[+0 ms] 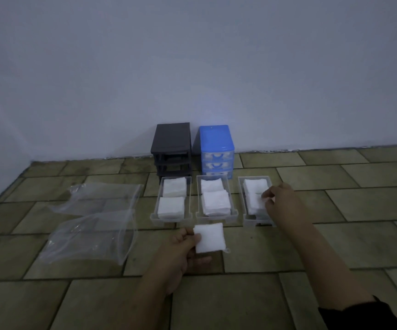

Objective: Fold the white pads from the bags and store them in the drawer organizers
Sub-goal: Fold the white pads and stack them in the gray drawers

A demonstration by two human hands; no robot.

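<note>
**Near pad in the right drawer may not lie flat**

Going from big to small: the two clear, crumpled plastic bags (92,225) lie flat on the tiled floor, well left of our fingers, so we judge few pads remain. Three clear plastic drawers sit ahead; the right drawer (255,221) is where our right hand (279,202) pinches the near folded white pad (255,202). If we let go before it is flat, it may spring open or ride over the rim. Our left hand (180,248) grips another square white pad (209,238), held just above the floor; a loose grip could unfold it.
</note>
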